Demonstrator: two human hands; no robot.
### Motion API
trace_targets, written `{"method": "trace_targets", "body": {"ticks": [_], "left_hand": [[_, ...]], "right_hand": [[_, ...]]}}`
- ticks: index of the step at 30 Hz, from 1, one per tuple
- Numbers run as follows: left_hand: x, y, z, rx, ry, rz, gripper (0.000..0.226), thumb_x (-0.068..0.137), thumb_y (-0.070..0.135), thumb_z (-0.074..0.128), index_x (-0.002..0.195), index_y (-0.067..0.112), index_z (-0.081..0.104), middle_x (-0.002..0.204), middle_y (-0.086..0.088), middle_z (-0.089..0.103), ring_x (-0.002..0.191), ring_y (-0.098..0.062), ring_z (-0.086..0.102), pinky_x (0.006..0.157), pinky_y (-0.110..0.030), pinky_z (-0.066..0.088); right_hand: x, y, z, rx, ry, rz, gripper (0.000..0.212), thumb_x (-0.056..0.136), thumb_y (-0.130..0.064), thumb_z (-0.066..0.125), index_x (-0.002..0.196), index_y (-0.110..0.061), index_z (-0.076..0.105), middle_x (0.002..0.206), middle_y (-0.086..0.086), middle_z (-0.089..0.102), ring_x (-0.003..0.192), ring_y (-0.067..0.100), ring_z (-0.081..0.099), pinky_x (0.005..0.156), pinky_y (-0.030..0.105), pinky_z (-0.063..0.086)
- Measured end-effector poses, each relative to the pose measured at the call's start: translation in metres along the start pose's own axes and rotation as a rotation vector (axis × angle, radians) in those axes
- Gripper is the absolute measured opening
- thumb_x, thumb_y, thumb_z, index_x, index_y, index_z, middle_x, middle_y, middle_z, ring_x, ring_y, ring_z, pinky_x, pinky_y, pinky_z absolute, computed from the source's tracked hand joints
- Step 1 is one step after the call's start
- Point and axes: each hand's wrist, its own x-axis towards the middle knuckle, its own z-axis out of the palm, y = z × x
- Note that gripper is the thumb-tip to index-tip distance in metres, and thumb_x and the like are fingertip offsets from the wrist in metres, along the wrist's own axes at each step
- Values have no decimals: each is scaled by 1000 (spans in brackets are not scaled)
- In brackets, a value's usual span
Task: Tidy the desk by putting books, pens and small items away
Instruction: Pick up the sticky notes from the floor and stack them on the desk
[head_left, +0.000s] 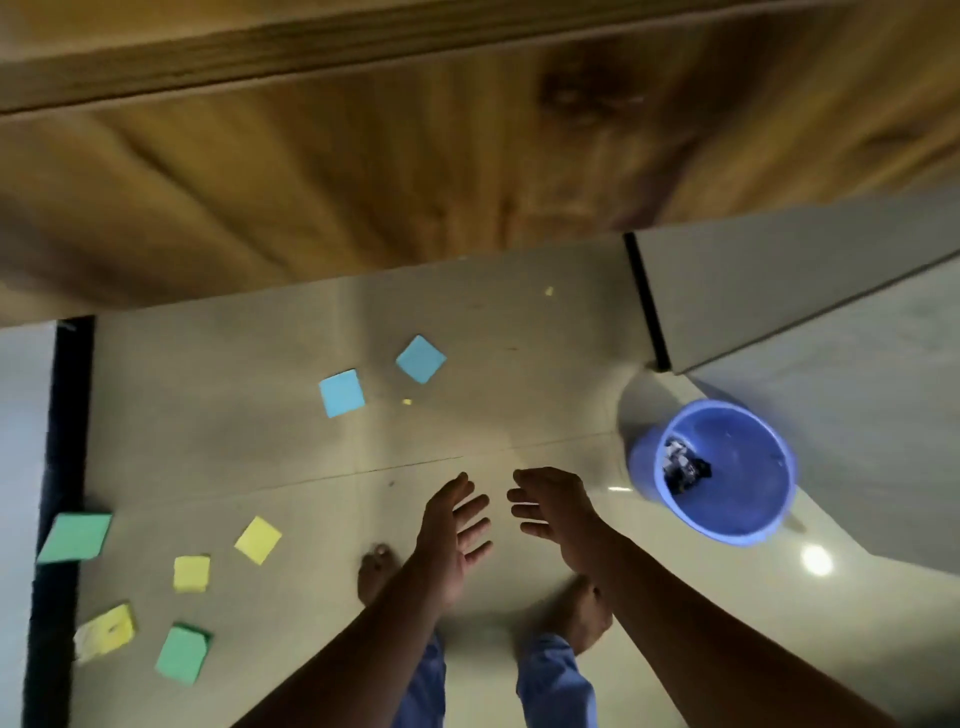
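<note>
Both your hands are out in front of you with nothing in them: left hand (457, 525) has fingers spread and straight, right hand (550, 512) has fingers loosely extended, palms roughly facing each other, apart, no contact with anything. The small items to tidy are coloured square pads scattered on the pale floor (519, 364), not on the wooden desk (363, 171) above. Two blue pads (341, 393) (421, 359) sit near each other ahead and to your left; a yellow pad (257, 539) and a smaller yellow one (191, 573) lie further left; a green pad (76, 536) is at the dark strip on the left edge, another green one (183, 653) and a yellow one with a mark on it (106, 630) nearest your feet on that side. Tiny yellow scraps also dot the floor, too small to identify. The pads look like foam or sticky-note blocks, can't tell which; judge them light, slightly soft, not fragile, not slippery. They lie flat, so pinch by two opposite edges or slide a fingertip under a corner; thin ones may need nail lift. The blue bucket (727, 525) stands to your right with some dark crumpled stuff inside, well apart from the pads. The frame is motion-blurred, so edges are uncertain.
</note>
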Motion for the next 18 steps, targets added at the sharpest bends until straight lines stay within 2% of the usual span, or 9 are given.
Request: {"method": "trace_targets", "body": {"ticks": [4,9,13,16,18], "left_hand": [[-11,7,-77,-90,31,30,44,102,47,51,138,23,58,144,-7,60,133,-33,54,104,-46,47],[-31,11,-158,-100,78,47,24,105,40,50,108,24,67,135,-4,66,126,-27,61,104,-44,51],[-46,5,-219,-83,201,109,24,106,29,53,124,18,65,122,-4,73,104,-23,69,79,-35,56],[-59,1,-258,-108,250,126,23,104,28,56,121,18,68,111,-3,76,100,-23,70,75,-32,54],[-62,1,-285,-153,262,141,21,104,24,57,119,17,69,106,-3,77,101,-26,71,79,-35,55]], "right_hand": [[-4,4,69,-208,-57,-27,24,98,-21,66,114,-4,67,95,11,70,86,25,63,77,34,49],[-5,14,145,-469,-132,-53,21,95,-17,69,112,-5,68,91,9,69,81,22,62,72,32,46],[-6,25,194,-727,-196,-53,25,88,-21,75,110,-11,69,90,9,72,76,20,63,68,32,47],[-8,25,227,-958,-220,-101,40,68,-36,75,102,-17,71,97,13,76,76,19,68,70,34,51],[-2,23,252,-1143,-224,-176,31,73,-37,75,98,-20,71,102,8,75,91,21,70,82,36,54]]}}
